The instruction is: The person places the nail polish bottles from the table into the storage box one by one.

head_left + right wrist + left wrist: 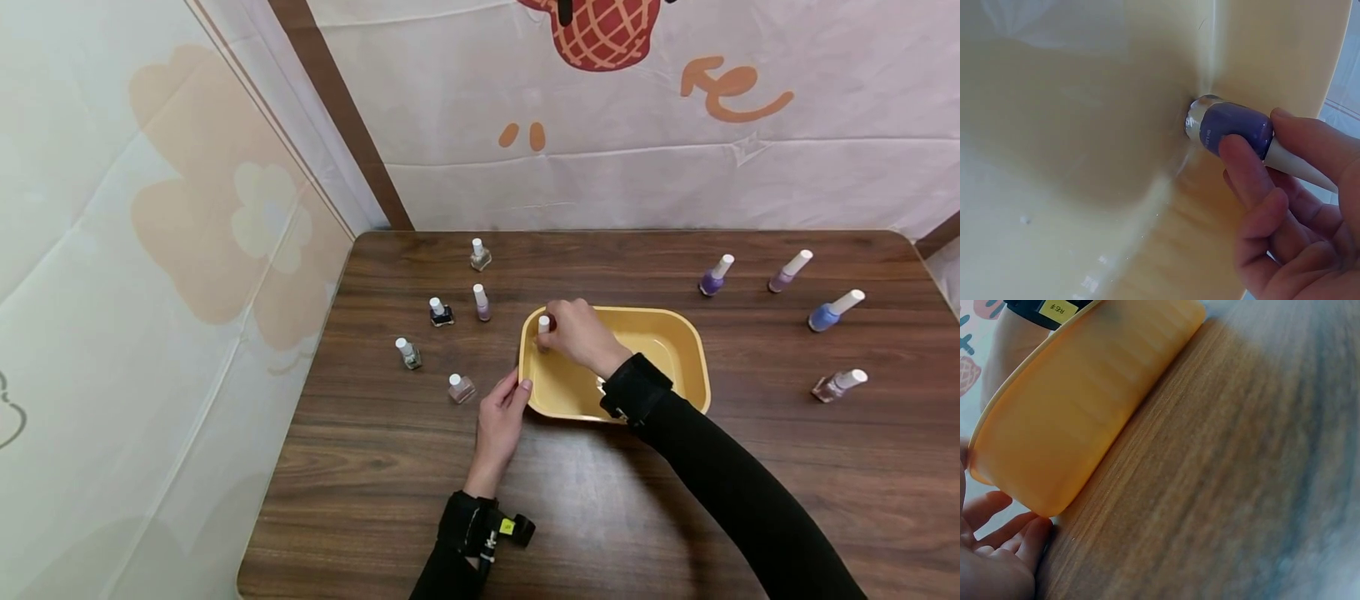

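Observation:
A yellow plastic tray stands mid-table. My right hand reaches in at its left end and grips a nail polish bottle by the neck and body. Purple polish fills this bottle, whose white cap points into the palm while its base touches the tray's inner corner in the right wrist view. At the near left corner my left hand holds the tray, thumb by the rim. Its curled fingers lie against the outside of the tray wall in the left wrist view.
Left of the tray stand several bottles: beige, mauve, black, grey-green and pale pink. Rightward are purple, lilac, blue and brownish ones. A fabric-covered wall borders the wooden table.

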Available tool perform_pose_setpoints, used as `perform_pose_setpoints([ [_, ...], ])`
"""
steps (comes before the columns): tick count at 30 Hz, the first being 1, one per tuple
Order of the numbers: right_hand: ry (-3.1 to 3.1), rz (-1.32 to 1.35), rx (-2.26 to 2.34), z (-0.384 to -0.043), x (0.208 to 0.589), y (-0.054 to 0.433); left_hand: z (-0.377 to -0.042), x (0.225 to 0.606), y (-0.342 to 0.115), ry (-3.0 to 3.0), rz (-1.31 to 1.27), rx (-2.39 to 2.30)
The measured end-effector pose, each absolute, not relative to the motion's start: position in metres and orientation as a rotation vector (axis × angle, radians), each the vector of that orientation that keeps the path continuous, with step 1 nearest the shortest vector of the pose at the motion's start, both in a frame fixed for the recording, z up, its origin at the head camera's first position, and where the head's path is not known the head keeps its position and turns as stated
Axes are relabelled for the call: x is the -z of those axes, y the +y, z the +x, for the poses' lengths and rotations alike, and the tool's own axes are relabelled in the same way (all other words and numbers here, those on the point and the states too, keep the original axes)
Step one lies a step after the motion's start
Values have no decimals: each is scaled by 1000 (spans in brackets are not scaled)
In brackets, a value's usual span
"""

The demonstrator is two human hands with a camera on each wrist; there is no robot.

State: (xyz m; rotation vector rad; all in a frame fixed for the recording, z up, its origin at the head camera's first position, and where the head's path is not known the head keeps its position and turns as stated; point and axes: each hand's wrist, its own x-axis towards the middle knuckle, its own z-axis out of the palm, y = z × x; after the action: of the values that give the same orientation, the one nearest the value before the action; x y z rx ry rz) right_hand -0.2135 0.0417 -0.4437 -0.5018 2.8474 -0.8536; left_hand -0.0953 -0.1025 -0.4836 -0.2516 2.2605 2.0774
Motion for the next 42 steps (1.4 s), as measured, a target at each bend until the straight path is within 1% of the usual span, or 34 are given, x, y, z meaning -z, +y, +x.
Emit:
perform_pose_setpoints([
  [7, 2848, -515, 839, -215, 442, 41, -105, 516, -104, 2237, -263, -2126],
  [9, 2852, -520, 832, -215, 442, 41, -105, 519, -104, 2239, -262, -2135],
  [19, 2858, -517, 829, -214, 442, 41, -104, 519, -103, 2246, -266, -2145],
  [27, 2851, -515, 819, -214, 441, 42, -100, 500, -102, 2250, -272, -2112],
  [30, 2844, -511, 823, -214, 438, 42, -101, 503, -102, 2256, -285, -2106],
  [35, 2837, -488, 852, -211, 434, 47, -104, 518, -102, 2253, -320, -2114],
  [42, 2831, -428, 867, -209, 422, 61, -104, 520, -102, 2283, -302, -2105],
])
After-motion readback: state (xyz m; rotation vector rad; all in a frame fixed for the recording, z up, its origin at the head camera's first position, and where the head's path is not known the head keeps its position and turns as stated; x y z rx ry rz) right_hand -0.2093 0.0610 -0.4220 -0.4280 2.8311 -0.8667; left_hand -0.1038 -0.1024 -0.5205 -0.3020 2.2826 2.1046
